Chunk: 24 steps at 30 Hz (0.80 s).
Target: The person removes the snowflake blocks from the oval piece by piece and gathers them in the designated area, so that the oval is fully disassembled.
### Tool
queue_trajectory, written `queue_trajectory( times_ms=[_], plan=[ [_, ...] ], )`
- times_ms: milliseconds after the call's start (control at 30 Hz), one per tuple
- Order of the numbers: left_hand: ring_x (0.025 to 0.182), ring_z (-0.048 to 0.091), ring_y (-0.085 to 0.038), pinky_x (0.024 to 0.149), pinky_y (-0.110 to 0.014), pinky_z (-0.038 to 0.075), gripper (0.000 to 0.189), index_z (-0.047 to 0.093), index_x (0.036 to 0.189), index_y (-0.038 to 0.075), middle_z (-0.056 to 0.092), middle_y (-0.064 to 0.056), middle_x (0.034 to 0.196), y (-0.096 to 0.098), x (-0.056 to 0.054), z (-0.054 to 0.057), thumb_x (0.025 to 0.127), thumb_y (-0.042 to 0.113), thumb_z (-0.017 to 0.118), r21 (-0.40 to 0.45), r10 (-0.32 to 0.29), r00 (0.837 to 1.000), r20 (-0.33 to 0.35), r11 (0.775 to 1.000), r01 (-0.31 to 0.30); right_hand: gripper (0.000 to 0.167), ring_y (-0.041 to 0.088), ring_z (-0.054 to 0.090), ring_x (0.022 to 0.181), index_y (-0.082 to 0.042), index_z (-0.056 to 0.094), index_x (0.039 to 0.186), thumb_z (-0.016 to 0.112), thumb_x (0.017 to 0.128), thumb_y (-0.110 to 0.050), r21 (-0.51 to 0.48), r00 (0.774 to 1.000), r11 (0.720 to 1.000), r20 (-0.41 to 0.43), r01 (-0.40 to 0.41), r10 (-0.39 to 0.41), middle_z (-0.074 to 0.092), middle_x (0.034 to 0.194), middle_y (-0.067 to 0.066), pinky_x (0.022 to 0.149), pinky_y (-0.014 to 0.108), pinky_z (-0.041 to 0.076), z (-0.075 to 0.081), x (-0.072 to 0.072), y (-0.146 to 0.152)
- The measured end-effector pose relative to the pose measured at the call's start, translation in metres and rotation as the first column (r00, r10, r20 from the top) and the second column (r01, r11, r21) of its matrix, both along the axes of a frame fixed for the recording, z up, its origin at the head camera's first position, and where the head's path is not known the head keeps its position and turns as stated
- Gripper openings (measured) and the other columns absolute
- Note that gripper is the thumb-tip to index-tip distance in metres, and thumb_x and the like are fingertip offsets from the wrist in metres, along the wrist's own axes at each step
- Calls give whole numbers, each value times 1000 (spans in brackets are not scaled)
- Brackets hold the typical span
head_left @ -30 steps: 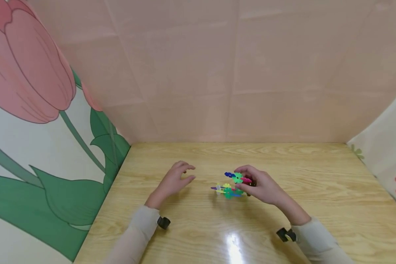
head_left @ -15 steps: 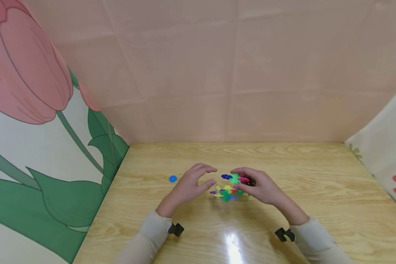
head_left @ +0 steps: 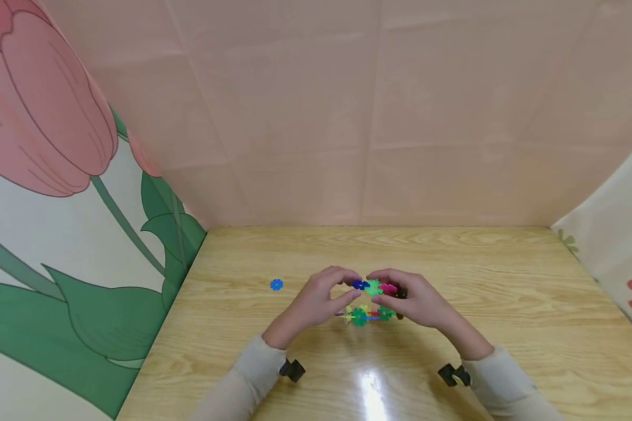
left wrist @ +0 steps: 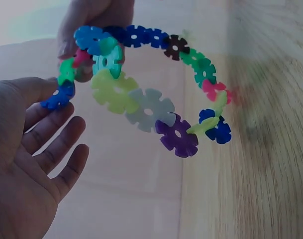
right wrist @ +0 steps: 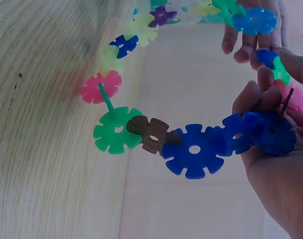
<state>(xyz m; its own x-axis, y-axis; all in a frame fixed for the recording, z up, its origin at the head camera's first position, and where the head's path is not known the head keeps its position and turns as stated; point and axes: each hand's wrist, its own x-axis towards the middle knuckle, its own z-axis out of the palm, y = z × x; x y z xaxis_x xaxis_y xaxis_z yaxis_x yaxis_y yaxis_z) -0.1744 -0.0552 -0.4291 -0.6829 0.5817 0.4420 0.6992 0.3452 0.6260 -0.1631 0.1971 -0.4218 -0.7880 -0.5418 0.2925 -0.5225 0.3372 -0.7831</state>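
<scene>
A loop of interlocking snowflake discs [left wrist: 148, 112] in many colours hangs between my hands, its lower part close over the table in the head view. My right hand [head_left: 420, 301] grips the chain near a pink disc [right wrist: 292, 96] and a dark blue disc [right wrist: 273, 133]. My left hand [head_left: 318, 299] pinches the dark blue disc [left wrist: 57, 97] at the end of a short row, joined through light green to pink. In the left wrist view, its other fingers [left wrist: 69, 167] are spread below. A purple disc [left wrist: 177, 136] and yellow-green discs show on the loop's far side.
One loose blue snowflake disc [head_left: 276, 284] lies on the wooden table [head_left: 484, 257], left of my left hand. A pink sheet [head_left: 368, 146] rises behind the table's far edge. A tulip-printed panel [head_left: 58, 117] stands at the left and a flower-printed cloth [head_left: 616, 234] at the right.
My left hand has moved right, uncovering the loose blue disc, and now pinches the dark blue end disc. My right hand stays nearly in place with the chain.
</scene>
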Motion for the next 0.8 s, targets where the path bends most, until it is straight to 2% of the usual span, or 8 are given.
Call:
queue_trajectory(
  times_ms=[200, 500, 567, 700, 800],
  plan=[
    [106, 62, -9, 92, -25, 52, 22, 68, 119, 12, 69, 1, 115, 4, 1, -1, 100, 23, 66, -5, -10, 1000, 22, 1000, 10, 33, 1, 45, 59, -11, 66, 126, 71, 95, -8, -8, 999, 1000, -33, -30, 30, 58, 78, -7, 49, 23, 44, -3, -1, 0],
    [99, 64, -10, 86, -31, 57, 15, 72, 110, 9, 71, -2, 107, 8, 3, 3, 98, 17, 67, 9, -17, 999, 41, 1000, 16, 33, 1, 50, 59, -10, 65, 127, 71, 95, -8, -24, 998, 998, -22, -60, 60, 69, 90, -2, 48, 24, 47, -5, -1, 1],
    [96, 64, -10, 84, -32, 57, 13, 72, 108, 7, 71, -3, 104, 8, 2, 3, 98, 16, 68, 19, -8, 999, 35, 1000, 8, 33, 1, 51, 58, -9, 65, 128, 70, 95, -8, -30, 998, 998, -17, -64, 63, 69, 89, -1, 48, 24, 47, -5, -1, 2],
    [90, 63, -9, 80, -25, 56, 11, 72, 105, 6, 69, -3, 99, 9, 2, 2, 98, 14, 68, 19, 13, 1000, -4, 1000, -13, 32, 2, 50, 54, -7, 64, 128, 69, 96, -8, -33, 999, 998, -1, -46, 46, 65, 80, -1, 46, 26, 48, -5, -1, 2],
    [87, 61, -9, 77, -21, 55, 9, 70, 105, 6, 67, -2, 97, 9, 2, 3, 99, 13, 67, 2, 8, 999, -45, 1000, -8, 31, 2, 50, 54, -9, 65, 127, 69, 97, -10, -21, 1000, 999, 8, -24, 24, 64, 79, -2, 46, 26, 48, -5, 0, 1]
  ],
)
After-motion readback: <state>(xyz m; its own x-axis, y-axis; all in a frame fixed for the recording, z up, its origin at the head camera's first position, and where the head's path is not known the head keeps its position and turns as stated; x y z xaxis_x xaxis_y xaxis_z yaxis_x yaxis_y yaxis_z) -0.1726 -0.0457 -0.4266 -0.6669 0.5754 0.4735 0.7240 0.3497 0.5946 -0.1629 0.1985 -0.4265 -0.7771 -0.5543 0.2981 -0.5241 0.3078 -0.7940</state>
